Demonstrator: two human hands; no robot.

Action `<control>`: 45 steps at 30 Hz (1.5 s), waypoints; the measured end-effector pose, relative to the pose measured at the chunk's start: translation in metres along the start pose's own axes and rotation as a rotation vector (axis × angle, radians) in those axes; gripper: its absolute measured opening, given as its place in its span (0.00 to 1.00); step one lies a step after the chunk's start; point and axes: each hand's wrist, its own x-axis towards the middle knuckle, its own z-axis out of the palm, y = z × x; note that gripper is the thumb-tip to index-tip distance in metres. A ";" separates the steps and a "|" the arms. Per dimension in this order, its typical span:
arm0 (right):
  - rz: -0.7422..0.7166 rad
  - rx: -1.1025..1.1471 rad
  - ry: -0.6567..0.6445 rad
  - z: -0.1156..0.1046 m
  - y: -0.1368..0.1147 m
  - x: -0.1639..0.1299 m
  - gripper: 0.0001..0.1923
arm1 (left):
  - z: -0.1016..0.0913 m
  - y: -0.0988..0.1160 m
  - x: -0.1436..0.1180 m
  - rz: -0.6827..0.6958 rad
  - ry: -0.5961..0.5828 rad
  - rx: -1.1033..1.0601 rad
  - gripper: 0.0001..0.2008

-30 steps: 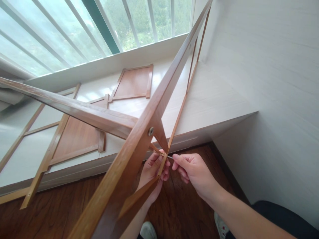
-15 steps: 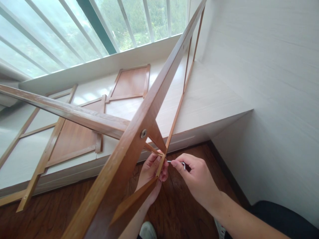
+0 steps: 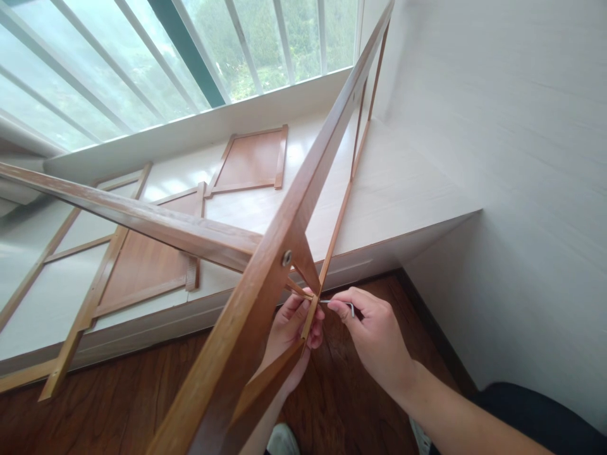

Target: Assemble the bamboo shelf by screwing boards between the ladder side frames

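The right hand pinches a hex key, its long axis level and pointing left into the frame joint just beside it. The left hand, behind the frame, is closed on that thin rail at the joint, near the floor.

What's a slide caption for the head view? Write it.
Right hand turns a small metal hex key into a brown wooden frame steadied by left hand.

Left hand half hidden behind wooden frame; hex key mostly buried in right hand; tip unseen.
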 end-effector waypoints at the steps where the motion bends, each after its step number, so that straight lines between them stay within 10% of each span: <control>1: -0.003 0.000 0.000 0.001 0.001 0.000 0.10 | -0.001 0.000 0.000 -0.002 0.002 0.000 0.24; 45: -0.164 -0.044 0.079 0.015 0.016 -0.012 0.09 | -0.004 0.000 -0.003 0.026 -0.009 0.015 0.22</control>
